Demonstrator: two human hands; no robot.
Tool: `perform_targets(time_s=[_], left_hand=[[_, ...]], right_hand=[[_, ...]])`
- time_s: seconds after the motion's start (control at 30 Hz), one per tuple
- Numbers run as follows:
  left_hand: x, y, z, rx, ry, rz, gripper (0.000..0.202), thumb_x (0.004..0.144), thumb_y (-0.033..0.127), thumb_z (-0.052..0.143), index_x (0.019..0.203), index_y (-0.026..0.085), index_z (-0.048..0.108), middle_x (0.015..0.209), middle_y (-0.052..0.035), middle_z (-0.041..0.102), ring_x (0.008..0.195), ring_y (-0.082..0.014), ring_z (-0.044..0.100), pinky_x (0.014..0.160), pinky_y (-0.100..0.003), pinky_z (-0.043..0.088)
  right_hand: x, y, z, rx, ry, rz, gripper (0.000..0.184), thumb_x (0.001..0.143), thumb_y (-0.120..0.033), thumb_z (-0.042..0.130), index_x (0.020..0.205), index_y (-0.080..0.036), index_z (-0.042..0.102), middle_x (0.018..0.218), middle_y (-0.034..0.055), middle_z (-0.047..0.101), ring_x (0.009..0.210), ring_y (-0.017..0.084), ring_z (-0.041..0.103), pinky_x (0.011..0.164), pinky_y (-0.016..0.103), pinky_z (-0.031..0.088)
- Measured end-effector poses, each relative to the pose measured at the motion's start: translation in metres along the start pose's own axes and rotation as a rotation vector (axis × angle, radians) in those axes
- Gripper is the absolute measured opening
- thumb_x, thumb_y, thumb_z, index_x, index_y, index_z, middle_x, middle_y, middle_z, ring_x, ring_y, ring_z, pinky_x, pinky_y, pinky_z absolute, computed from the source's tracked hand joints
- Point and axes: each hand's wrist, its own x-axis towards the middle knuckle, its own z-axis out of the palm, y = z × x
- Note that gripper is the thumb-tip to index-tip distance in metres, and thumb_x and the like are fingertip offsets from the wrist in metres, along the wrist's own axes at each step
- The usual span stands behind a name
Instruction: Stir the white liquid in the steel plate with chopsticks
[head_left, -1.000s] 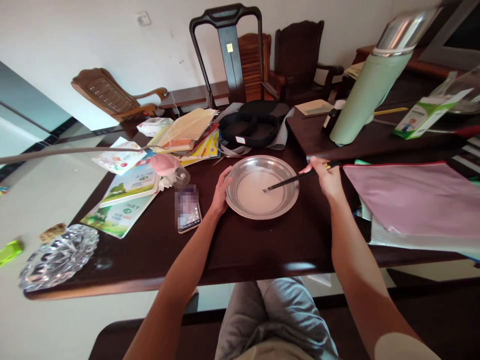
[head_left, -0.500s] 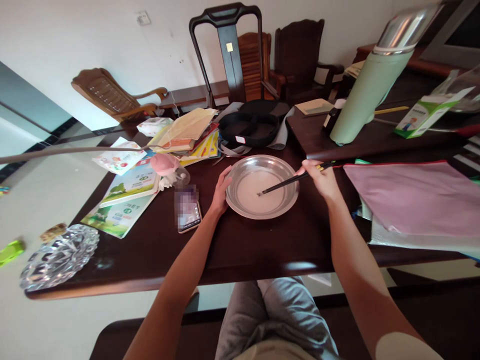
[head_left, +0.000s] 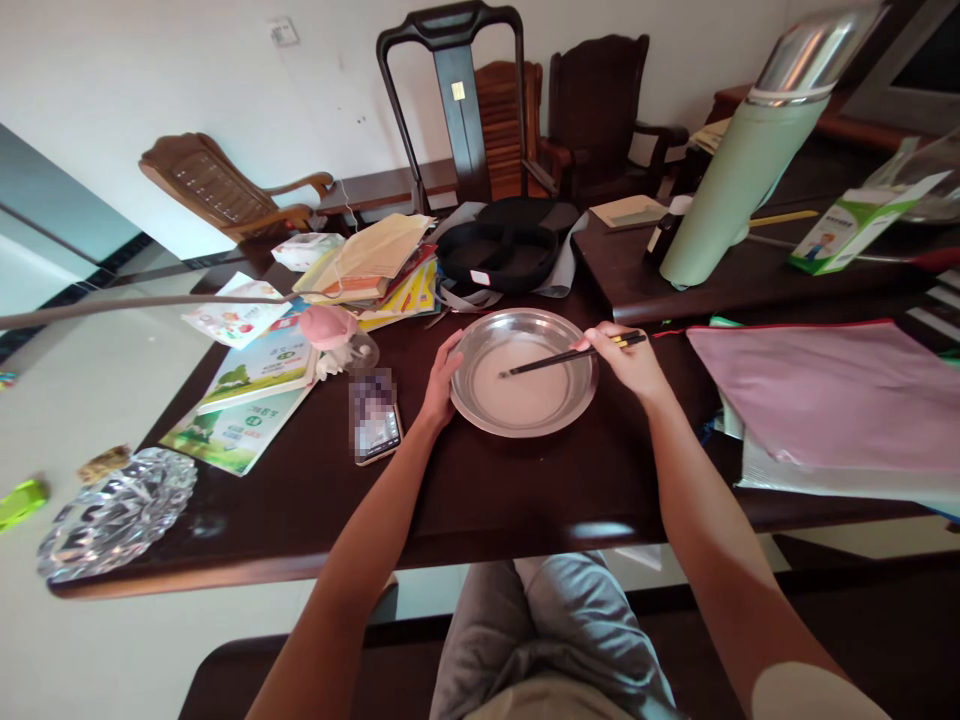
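A round, shallow metal basin (head_left: 461, 415) stands on the dark table, with a whitish liquid (head_left: 517, 400) in it. My left hand (head_left: 444, 378) grips the basin's left rim, its thumb at the edge and its fingers along the outer side. Black chopsticks (head_left: 551, 361) with gold bands are pinched in my right hand (head_left: 621, 356) above the basin's right rim. Their tips reach left to about the middle of the basin, at the liquid. The exact number of chopsticks is hard to tell because they lie close together.
Left of the basin lie a phone (head_left: 377, 420), a pink-capped bottle (head_left: 328, 328), books (head_left: 255, 375) and a glass dish (head_left: 124, 515). Behind is a black bag (head_left: 495, 255). On the right are a pink zip pouch (head_left: 817, 395), a green thermos (head_left: 739, 180) and a small box (head_left: 851, 230).
My right hand and the chopsticks have moved left, with the tips shifting left and slightly farther from me in the basin. My left hand and the basin have stayed in place.
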Motion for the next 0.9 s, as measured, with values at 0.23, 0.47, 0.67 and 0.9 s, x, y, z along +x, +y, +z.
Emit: perform_targets(time_s=[0.23, 0.47, 0.67, 0.9], left_hand=[[-0.002, 0.003, 0.001, 0.007, -0.002, -0.015, 0.073, 0.075, 0.063, 0.085, 0.136, 0.027, 0.067, 0.151, -0.0101, 0.065, 0.138, -0.0373, 0.06, 0.117, -0.051, 0.048], [-0.001, 0.001, 0.0, 0.007, 0.008, -0.008, 0.069, 0.078, 0.061, 0.084, 0.135, 0.027, 0.068, 0.151, -0.0105, 0.065, 0.139, -0.0373, 0.06, 0.116, -0.05, 0.049], [-0.001, 0.002, 0.001, 0.013, 0.008, -0.012, 0.069, 0.078, 0.061, 0.083, 0.136, 0.027, 0.068, 0.152, -0.0106, 0.065, 0.14, -0.0375, 0.059, 0.117, -0.051, 0.049], [-0.001, 0.002, 0.001, -0.008, 0.005, -0.013, 0.073, 0.075, 0.063, 0.085, 0.135, 0.026, 0.067, 0.151, -0.0113, 0.065, 0.14, -0.0376, 0.059, 0.116, -0.051, 0.049]], right_hand=[[0.002, 0.006, -0.012, 0.057, 0.195, 0.047, 0.059, 0.085, -0.08, 0.068, 0.06, -0.027, 0.07, 0.062, 0.0022, 0.075, 0.069, 0.024, 0.075, 0.085, 0.04, 0.06], [0.001, 0.0, -0.002, -0.008, 0.0, 0.016, 0.055, 0.083, -0.08, 0.071, 0.07, -0.027, 0.076, 0.08, 0.0043, 0.082, 0.085, 0.027, 0.079, 0.087, 0.041, 0.061], [0.002, 0.007, -0.011, 0.049, 0.213, 0.047, 0.058, 0.086, -0.08, 0.067, 0.06, -0.028, 0.069, 0.063, 0.0031, 0.075, 0.073, 0.026, 0.077, 0.086, 0.044, 0.061], [0.001, -0.001, -0.002, 0.0, 0.025, 0.006, 0.055, 0.081, -0.081, 0.072, 0.069, -0.028, 0.076, 0.077, 0.0043, 0.081, 0.083, 0.027, 0.079, 0.087, 0.042, 0.061]])
